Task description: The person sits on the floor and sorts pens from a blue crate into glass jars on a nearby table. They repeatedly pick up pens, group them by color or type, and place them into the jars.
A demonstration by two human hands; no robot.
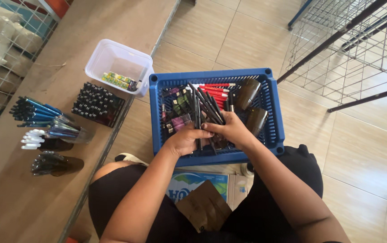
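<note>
Together both hands [211, 132] clutch black pens [204, 108] — inside the blue basket's [272, 130] walls.

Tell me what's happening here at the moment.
A seated person has both hands inside a blue plastic basket of pens. The left hand and right hand together hold a bundle of dark pens over the basket; red pens and two dark cups lie inside. On the table to the left are blue pens, a black pen block and a clear tub.
</note>
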